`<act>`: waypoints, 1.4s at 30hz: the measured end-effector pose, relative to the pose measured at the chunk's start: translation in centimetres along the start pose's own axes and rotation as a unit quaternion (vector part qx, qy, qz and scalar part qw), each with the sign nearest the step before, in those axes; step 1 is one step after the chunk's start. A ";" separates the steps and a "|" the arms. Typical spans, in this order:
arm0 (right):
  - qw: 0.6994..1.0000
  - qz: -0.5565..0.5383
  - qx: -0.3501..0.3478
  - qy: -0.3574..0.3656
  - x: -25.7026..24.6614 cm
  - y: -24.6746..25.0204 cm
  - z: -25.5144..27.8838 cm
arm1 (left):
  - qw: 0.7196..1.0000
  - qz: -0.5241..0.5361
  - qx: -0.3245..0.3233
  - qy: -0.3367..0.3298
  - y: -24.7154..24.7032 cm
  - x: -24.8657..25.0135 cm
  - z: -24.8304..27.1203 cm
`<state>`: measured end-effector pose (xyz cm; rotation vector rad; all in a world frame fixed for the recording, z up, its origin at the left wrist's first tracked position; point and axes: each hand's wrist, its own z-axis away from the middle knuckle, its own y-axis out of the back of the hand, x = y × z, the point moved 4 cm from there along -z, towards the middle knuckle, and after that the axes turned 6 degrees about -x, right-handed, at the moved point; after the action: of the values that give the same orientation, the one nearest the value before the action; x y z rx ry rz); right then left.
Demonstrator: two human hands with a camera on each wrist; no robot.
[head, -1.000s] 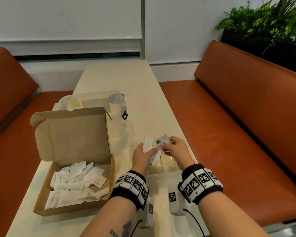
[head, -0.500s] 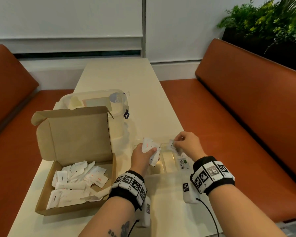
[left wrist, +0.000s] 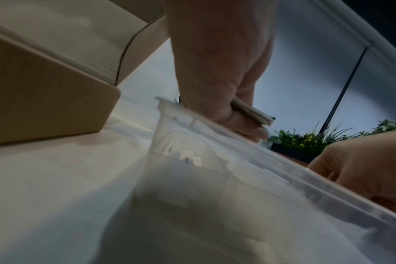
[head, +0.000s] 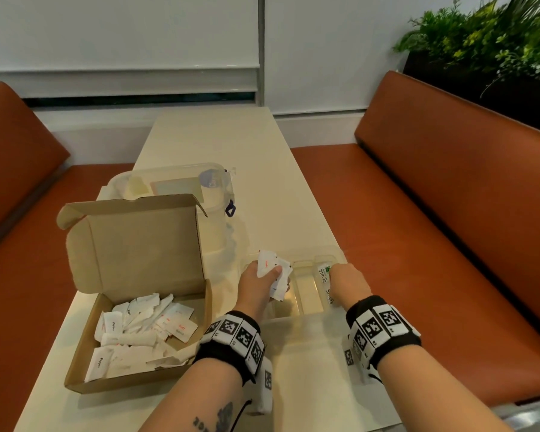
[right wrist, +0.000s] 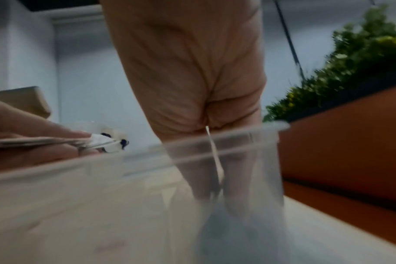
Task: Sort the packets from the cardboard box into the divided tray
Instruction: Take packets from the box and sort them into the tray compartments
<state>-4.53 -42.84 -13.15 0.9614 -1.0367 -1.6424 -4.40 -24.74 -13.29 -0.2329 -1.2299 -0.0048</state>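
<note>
An open cardboard box (head: pixel 137 244) at the table's left holds several white packets (head: pixel 144 332). To its right stands the clear divided tray (head: pixel 306 294). My left hand (head: pixel 257 283) hovers over the tray's left end and grips a small stack of white packets (head: pixel 270 266), seen edge-on in the left wrist view (left wrist: pixel 253 114). My right hand (head: pixel 346 280) reaches into the right compartment and pinches a Stevia packet (head: pixel 322 273), whose thin edge (right wrist: pixel 213 151) shows between my fingers. Another Stevia packet (head: pixel 328 296) lies in that compartment.
A clear lidded container (head: pixel 175 185) stands behind the box. Orange benches (head: pixel 449 244) run along both sides of the table, and a planter (head: pixel 487 35) sits behind the right one. The tray is close to the table's right edge.
My right hand has left the stack in my left hand and moved right and down into the tray's right compartment with a Stevia packet. The left hand has stayed nearly still.
</note>
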 end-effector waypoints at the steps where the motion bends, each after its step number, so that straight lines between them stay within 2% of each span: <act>1: 1.000 0.023 0.010 -0.001 -0.1 0.3 0.1 | 1.000 0.000 -0.001 0.000 0.0 0.0 0.1; 3: 0.998 0.057 0.019 -0.012 -0.2 0.7 0.2 | 1.000 0.004 -0.004 -0.001 0.0 0.0 0.1; 7: 0.997 0.081 -0.004 -0.015 -0.3 0.1 0.6 | 1.000 0.027 -0.015 -0.001 0.1 0.1 0.4; 11: 0.999 0.051 -0.007 -0.012 -0.2 0.0 1.2 | 0.998 0.055 -0.027 0.006 0.3 0.1 0.5; 13: 0.999 0.028 0.027 0.001 -0.8 1.0 1.5 | 0.997 0.069 -0.028 0.010 0.4 0.0 0.7; 16: 0.987 -0.098 0.093 0.091 -3.1 2.7 2.1 | 0.996 0.088 -0.022 0.016 0.6 -0.1 0.8; 18: 0.962 -0.199 0.083 0.166 -5.3 3.2 2.9 | 0.996 0.090 -0.016 0.020 0.7 0.0 0.8; 20: 0.943 -0.255 0.053 0.209 -7.0 3.2 3.4 | 0.996 0.080 -0.016 0.018 0.8 0.0 0.6; 23: 0.943 -0.243 0.036 0.224 -8.2 2.6 3.4 | 0.996 0.088 -0.013 0.021 1.0 0.2 0.8; 27: 0.943 -0.243 0.033 0.225 -8.9 2.4 2.9 | 0.985 0.164 -0.024 0.048 1.7 0.2 1.4; 31: 0.944 -0.249 0.039 0.212 -9.2 2.5 2.5 | 0.992 0.097 -0.073 0.030 2.1 0.4 2.0; 38: 0.945 -0.217 0.002 0.243 -10.4 3.1 2.8 | 0.996 0.025 -0.085 0.007 3.0 0.5 2.1; 42: 0.952 -0.200 -0.031 0.231 -10.5 3.1 2.4 | 0.995 0.019 -0.100 0.007 2.8 0.5 2.3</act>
<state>-3.11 -32.93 -8.08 1.4976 -0.4890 -1.6374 -6.03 -21.57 -12.60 -0.4294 -1.2117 -0.0958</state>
